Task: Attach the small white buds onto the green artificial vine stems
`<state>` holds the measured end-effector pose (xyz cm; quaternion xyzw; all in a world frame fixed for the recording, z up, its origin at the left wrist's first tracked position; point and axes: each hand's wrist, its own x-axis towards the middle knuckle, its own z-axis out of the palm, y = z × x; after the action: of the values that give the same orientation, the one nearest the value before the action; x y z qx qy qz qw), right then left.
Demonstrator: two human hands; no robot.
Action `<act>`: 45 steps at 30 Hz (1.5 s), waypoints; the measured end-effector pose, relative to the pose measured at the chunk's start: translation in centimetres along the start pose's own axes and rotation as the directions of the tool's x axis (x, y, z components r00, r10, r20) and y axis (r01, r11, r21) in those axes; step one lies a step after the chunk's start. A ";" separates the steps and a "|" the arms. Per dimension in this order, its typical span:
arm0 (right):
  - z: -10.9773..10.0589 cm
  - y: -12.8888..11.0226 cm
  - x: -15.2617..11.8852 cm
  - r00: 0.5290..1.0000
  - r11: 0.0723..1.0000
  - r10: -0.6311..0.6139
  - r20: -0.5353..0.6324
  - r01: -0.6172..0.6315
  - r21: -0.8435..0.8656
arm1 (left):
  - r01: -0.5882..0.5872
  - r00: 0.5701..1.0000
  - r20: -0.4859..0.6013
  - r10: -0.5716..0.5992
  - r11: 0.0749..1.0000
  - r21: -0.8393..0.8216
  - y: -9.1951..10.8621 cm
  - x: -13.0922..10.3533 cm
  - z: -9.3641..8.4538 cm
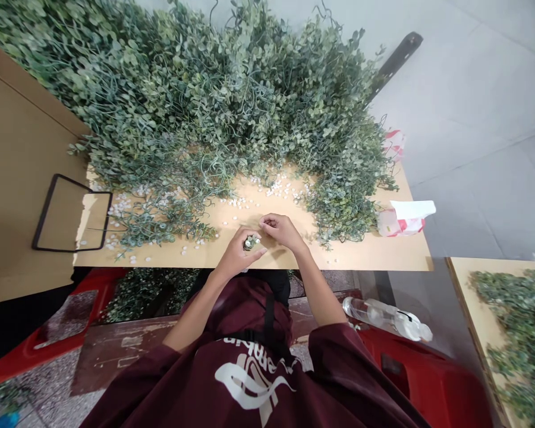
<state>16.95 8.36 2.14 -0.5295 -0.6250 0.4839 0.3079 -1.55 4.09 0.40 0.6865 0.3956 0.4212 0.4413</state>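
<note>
In left hand (237,257), held between thumb and fingers: small green bundle (251,242) with white bits showing, above tabletop (383,252) near its front edge. At right hand (282,230), just beside: thumb and fingertips drawn close (cannot tell if closed on anything). Heaped across the back: leafy green sprigs (232,101). Scattered between sprigs and hands: small white pieces (279,189). Toward right end: tissue packet (401,224), pink and white, one sheet pulled up. At left end: cardboard (22,178), large, brown.
</note>
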 end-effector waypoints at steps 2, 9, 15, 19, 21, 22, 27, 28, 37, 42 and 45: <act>0.1 0.3 -0.4 1.000 0.999 0.024 -0.020 -0.023 0.041 | -0.008 0.997 -0.069 0.014 0.995 0.094 -0.1 0.0 0.3; 0.4 1.0 -0.9 0.990 0.979 0.090 -0.107 -0.068 0.191 | 0.021 0.992 -0.126 -0.005 0.992 0.124 -0.1 0.3 0.5; 0.4 1.2 -1.1 0.990 0.895 0.136 -0.037 -0.106 0.432 | 0.073 0.984 0.162 -0.072 0.997 -0.004 0.5 0.0 0.1; 0.3 1.2 -1.5 0.988 0.840 0.148 0.033 -0.143 0.524 | 0.073 0.959 0.277 -0.058 0.996 -0.043 0.8 -0.2 -0.2; 0.3 1.3 -1.6 0.989 0.827 0.141 0.048 -0.144 0.544 | 0.080 0.958 0.282 -0.055 0.994 -0.075 0.8 -0.2 -0.3; 0.3 1.4 -1.6 0.989 0.825 0.138 0.050 -0.142 0.547 | 0.085 0.958 0.281 -0.055 0.992 -0.094 0.8 -0.2 -0.4; 0.2 1.3 -1.7 0.993 0.852 0.106 0.045 -0.114 0.510 | 0.130 0.951 0.298 -0.078 0.979 -0.157 0.7 -0.1 -0.6; 0.2 1.2 -1.7 0.995 0.863 0.089 0.046 -0.100 0.496 | 0.138 0.950 0.302 -0.083 0.976 -0.166 0.6 -0.1 -0.7; 0.0 1.1 -1.5 0.992 0.954 0.104 0.071 -0.119 0.274 | 0.201 0.943 0.305 -0.131 0.956 -0.213 0.3 -0.2 -0.8; 0.1 0.7 -1.5 0.989 0.977 0.074 0.127 -0.098 0.190 | 0.214 0.939 0.315 -0.135 0.949 -0.233 0.3 0.0 -0.9; 0.1 0.4 -1.6 0.986 0.976 0.047 0.158 -0.079 0.202 | 0.235 0.933 0.325 -0.155 0.946 -0.224 0.3 0.1 -0.9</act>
<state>17.40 6.81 1.93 -0.4757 -0.5756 0.5952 0.2971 -2.30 4.36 0.99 0.6361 0.3314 0.3127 0.6227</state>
